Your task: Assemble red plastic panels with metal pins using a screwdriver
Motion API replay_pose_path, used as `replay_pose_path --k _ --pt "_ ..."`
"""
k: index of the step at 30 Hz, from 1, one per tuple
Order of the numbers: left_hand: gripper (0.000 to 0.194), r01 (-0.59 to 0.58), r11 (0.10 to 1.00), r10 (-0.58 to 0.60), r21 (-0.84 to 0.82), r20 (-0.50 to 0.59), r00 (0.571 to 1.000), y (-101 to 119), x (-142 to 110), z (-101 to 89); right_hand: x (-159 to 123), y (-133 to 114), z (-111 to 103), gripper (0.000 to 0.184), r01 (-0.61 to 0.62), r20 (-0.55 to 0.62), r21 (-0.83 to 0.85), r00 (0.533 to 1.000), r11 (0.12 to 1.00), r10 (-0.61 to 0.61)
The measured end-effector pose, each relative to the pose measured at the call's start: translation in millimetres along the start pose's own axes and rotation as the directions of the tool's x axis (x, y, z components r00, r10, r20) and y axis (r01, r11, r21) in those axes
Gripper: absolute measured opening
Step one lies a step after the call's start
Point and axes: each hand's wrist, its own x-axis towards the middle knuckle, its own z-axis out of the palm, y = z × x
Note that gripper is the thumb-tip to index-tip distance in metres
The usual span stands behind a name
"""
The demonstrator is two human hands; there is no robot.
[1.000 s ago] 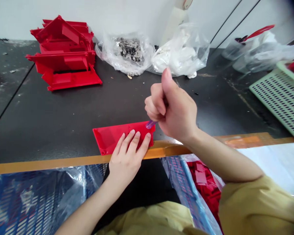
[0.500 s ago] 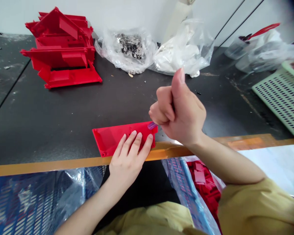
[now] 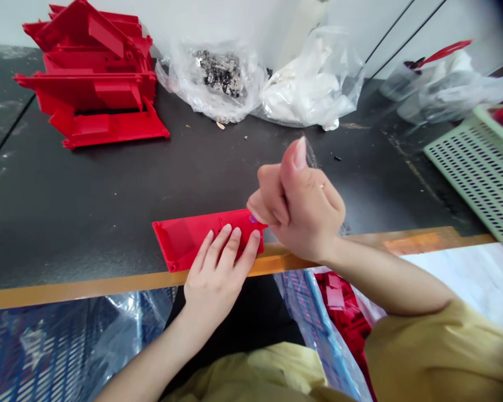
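Observation:
A shallow red plastic panel (image 3: 180,239) with raised edges lies at the front of the dark worktable. My left hand (image 3: 215,273) rests flat on its near side, fingers spread and fingertips pressing the panel. Over the panel's right end, my right hand (image 3: 304,204) is closed in a fist with the thumb pointing up. A purple tool (image 3: 253,219) is gripped in it. Only a short purple piece shows below the fist, close to the panel; the rest is hidden, so its kind cannot be made out.
Red plastic parts (image 3: 96,84) are stacked at the back left. A clear bag of small black pieces (image 3: 220,75) and a bag of white material (image 3: 305,92) lie by the wall. At the right stands a green basket (image 3: 465,151). Red parts (image 3: 343,304) fill a lined crate below.
My right fist has come down slightly toward the panel, and less of the purple tool shows. My left hand stays on the panel. The view has shifted a little.

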Motion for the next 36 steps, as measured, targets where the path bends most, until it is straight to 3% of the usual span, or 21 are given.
replay_pose_path --k 5,8,16,20,24,30,36 --pt "0.041 -0.002 1.000 0.002 0.012 0.016 1.000 0 0 -0.4 3 7 3 0.061 0.015 -0.038 0.089 0.999 0.996 -0.012" --pt "0.040 -0.004 1.000 0.004 0.006 0.014 1.000 0 -1 -0.4 -1 10 6 0.059 0.044 -0.130 0.120 0.991 0.992 -0.028" --pt "0.046 -0.023 1.000 0.022 0.020 0.018 1.000 -2 0 -1.1 6 -20 -2 0.063 0.136 -0.317 0.100 0.944 0.986 -0.098" --pt "0.046 -0.023 0.999 0.022 0.023 0.022 1.000 -2 -1 -1.6 6 -9 -5 0.063 0.073 -0.230 0.077 0.972 0.994 -0.053" --pt "0.045 -0.020 1.000 0.020 0.022 0.018 1.000 -1 -1 -1.8 7 4 -4 0.061 0.055 -0.228 0.060 0.973 0.997 -0.040" --pt "0.042 -0.015 1.000 0.015 0.027 0.008 1.000 -1 1 -1.1 2 5 1 0.061 0.047 -0.218 -0.046 0.974 0.998 -0.056" --pt "0.041 -0.005 1.000 0.005 0.002 0.004 1.000 0 -2 0.3 -10 8 0 0.056 0.092 -0.048 -0.129 0.994 0.987 -0.099"
